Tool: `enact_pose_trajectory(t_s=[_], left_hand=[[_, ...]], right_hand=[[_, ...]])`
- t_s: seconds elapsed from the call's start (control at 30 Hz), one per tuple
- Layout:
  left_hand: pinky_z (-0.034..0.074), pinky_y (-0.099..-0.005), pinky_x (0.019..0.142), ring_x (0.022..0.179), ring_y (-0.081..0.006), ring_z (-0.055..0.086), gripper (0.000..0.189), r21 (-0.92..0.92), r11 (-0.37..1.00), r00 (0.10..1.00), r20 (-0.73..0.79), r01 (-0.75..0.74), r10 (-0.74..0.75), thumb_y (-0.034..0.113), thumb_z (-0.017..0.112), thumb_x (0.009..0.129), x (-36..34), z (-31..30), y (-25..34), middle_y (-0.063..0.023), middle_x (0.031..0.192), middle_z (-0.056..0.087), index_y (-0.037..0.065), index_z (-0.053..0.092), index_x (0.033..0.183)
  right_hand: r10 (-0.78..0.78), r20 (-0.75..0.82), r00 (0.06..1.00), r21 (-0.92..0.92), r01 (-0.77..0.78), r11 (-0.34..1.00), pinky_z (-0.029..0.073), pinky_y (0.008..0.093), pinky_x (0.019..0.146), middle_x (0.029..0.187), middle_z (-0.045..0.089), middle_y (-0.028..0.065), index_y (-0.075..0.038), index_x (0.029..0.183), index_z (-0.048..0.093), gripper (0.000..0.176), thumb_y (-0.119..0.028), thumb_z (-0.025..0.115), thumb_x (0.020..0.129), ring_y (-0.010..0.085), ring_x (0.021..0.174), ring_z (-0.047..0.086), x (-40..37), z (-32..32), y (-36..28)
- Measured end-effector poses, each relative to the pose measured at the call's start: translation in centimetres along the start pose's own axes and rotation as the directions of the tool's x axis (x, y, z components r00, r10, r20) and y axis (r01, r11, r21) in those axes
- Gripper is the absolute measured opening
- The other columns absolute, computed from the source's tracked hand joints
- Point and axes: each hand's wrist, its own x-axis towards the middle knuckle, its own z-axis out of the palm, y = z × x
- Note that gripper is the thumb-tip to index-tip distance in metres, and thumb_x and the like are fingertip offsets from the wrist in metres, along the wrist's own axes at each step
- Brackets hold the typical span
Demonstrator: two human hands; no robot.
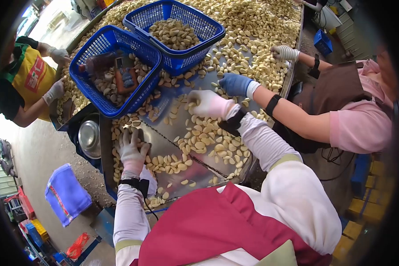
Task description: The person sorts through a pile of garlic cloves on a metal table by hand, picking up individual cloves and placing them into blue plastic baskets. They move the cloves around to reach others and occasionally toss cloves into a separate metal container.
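My left hand point(132, 153), in a white glove, lies palm down with its fingers spread over pale oval pieces at the left of the metal table point(166, 144). They look like peeled garlic cloves point(199, 144), though I cannot be sure. Further forward, my right hand point(208, 104), also gloved, is held low over the table with its fingers curled together. What those fingers hold, if anything, is hidden. Between my hands a thin dark chain point(195, 158) runs diagonally across the metal, with loose pieces on both sides of it.
Two blue baskets point(115, 73) point(175, 35) with browner pieces stand ahead; the nearer also holds a bottle and an orange-and-black object. A co-worker's blue-gloved hand point(236, 85) is close beside my right hand. Another person works at left. A metal bowl point(89, 136) sits at the table's left edge.
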Motion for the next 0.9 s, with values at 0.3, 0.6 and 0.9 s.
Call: enact_pose_trajectory(t_s=[0.3,0.6,0.9], left_hand=[[0.032,-0.0546,0.112,0.135,-0.0482,0.036,0.068,-0.021,1.0,1.0,0.005,0.012,-0.012,0.036,0.074,0.076,0.0,0.1,-0.1,-0.0242,0.147,0.041,0.014,0.054,0.138],[0.031,-0.0541,0.112,0.135,-0.046,0.037,0.071,0.007,1.0,1.0,-0.003,-0.022,0.022,0.033,0.072,0.079,-0.1,0.4,-0.6,-0.0218,0.148,0.04,0.016,0.049,0.143],[0.032,-0.0526,0.112,0.133,-0.0454,0.038,0.069,-0.003,1.0,1.0,0.005,-0.014,0.014,0.033,0.074,0.078,-0.2,0.3,-0.3,-0.0218,0.148,0.04,0.016,0.05,0.141]], right_hand=[[0.272,0.239,0.932,-0.768,0.011,0.641,0.059,0.0386,0.076,0.093,0.074,0.0133,-0.006,0.095,0.076,0.017,-0.008,0.068,0.08,0.0311,0.091,0.072,-8.3,4.0,-1.3],[0.126,0.378,0.917,-0.413,0.045,0.91,0.056,0.0388,0.076,0.092,0.073,0.0129,-0.006,0.095,0.075,0.019,-0.012,0.067,0.079,0.0284,0.086,0.071,-7.9,1.9,2.3],[0.015,0.215,0.976,-0.496,0.096,0.863,0.057,0.0373,0.08,0.101,0.071,0.0169,-0.002,0.103,0.072,0.026,-0.013,0.068,0.079,0.0342,0.091,0.07,-4.7,5.1,0.8]])
